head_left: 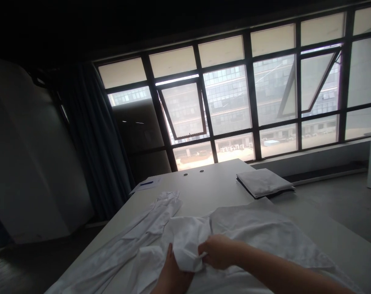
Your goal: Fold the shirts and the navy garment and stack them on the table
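A white garment (246, 228), which looks like a long-sleeved shirt or coat, lies spread and wrinkled over the near part of the table. One long, sleeve-like part (148, 222) stretches along the left side. My right hand (218, 251) pinches a fold of the fabric near the middle, fingers closed on its edge. Just left of it, my left hand (174, 273) grips the same bunched part from below, thumb pointing up and the other fingers partly hidden by cloth. Between both hands the fabric is raised in a loose, rounded fold.
The white table (209, 183) reaches toward the windows, with two round cable holes in its far part. A folded stack of white cloth (263, 182) lies at the right edge. Far left are a paper sheet (141, 188) and a blue pen (147, 183). A dark curtain (99, 155) hangs beyond.
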Tool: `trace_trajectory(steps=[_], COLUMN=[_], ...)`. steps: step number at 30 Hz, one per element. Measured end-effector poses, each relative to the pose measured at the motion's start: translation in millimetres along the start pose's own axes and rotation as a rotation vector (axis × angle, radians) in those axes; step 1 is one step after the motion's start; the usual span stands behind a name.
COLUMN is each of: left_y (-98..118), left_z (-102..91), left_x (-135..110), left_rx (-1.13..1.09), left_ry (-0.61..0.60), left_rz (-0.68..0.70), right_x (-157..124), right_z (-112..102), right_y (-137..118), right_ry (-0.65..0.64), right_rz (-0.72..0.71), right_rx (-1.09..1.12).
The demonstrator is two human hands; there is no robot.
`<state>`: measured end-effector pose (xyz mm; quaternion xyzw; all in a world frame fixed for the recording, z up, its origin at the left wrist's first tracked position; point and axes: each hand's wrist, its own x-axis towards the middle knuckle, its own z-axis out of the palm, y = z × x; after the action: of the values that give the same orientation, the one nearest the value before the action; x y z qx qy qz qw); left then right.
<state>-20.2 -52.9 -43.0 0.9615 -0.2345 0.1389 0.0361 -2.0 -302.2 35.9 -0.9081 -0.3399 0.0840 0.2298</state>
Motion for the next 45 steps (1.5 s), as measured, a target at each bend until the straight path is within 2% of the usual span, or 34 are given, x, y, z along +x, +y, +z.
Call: trace_trajectory(steps=[2, 4, 7, 9, 11, 13, 17, 20, 22, 24, 27, 30, 33, 36, 40, 42, 45], left_y=[1.4, 2.5, 4.1, 6.7, 11.0, 16.3, 26.4, 31.2, 33.0, 34.4, 35.8, 35.7, 34.5, 34.4, 30.5, 21.2, -1.4], left_z=[-1.6, -3.1, -6.7, -10.5, -14.9, -19.5, -32.5, -44.9, -51.5, -54.6, -53.3, -50.2, -51.3, -53.6, -42.8, -31.6, -16.4], left_x=[-4.9, -7.9, -9.1, -8.2, -6.3, -3.5, 2.1, 3.7, 3.3, 2.0, -0.6, -3.1, -0.8, 12.4, 41.2, 53.1, 62.7], left_rx=[-0.009, -0.018, -0.042, -0.055, -0.058, -0.058, -0.048, -0.030, -0.027, -0.032, -0.031, -0.020, -0.033, -0.018, 0.020, 0.000, -0.001], left_ry=[-0.093, -0.193, -0.263, -0.298, -0.325, -0.343, -0.387, -0.431, -0.462, -0.490, -0.511, -0.515, -0.527, -0.511, -0.360, -0.331, -0.308], left_rz=[-0.015, -0.052, -0.099, -0.134, -0.168, -0.188, -0.242, -0.293, -0.316, -0.329, -0.347, -0.368, -0.364, -0.364, -0.260, -0.255, -0.326], right_x=[17.1, 38.8, 66.6, 73.7, 69.7, 57.0, 22.8, 1.4, -12.0, -28.6, -64.9, -109.5, -144.6, -158.1, -157.4, -158.3, -163.7], right_z=[-18.5, -47.2, -88.2, -97.1, -84.0, -52.6, 21.3, 49.0, 49.6, 40.1, 17.1, -3.8, -13.7, -13.7, -13.7, -17.1, -24.6], right_y=[5.5, 20.7, 50.3, 64.0, 67.4, 61.5, 43.8, 48.3, 65.2, 93.6, 152.6, 215.0, 257.2, 269.3, 259.1, 253.3, 247.2], right_ry=[-0.021, 0.050, 0.334, 0.499, 0.572, 0.551, 0.374, 0.231, 0.194, 0.203, 0.240, 0.283, 0.324, 0.366, 0.454, 0.466, 0.414], right_rz=[-0.001, 0.049, 0.159, 0.234, 0.287, 0.294, 0.247, 0.194, 0.204, 0.273, 0.407, 0.603, 0.729, 0.747, 0.684, 0.614, 0.569], right_rx=[0.109, 0.204, 0.320, 0.352, 0.352, 0.328, 0.241, 0.031, -0.103, -0.169, -0.248, -0.329, -0.404, -0.478, -0.539, -0.518, -0.440])
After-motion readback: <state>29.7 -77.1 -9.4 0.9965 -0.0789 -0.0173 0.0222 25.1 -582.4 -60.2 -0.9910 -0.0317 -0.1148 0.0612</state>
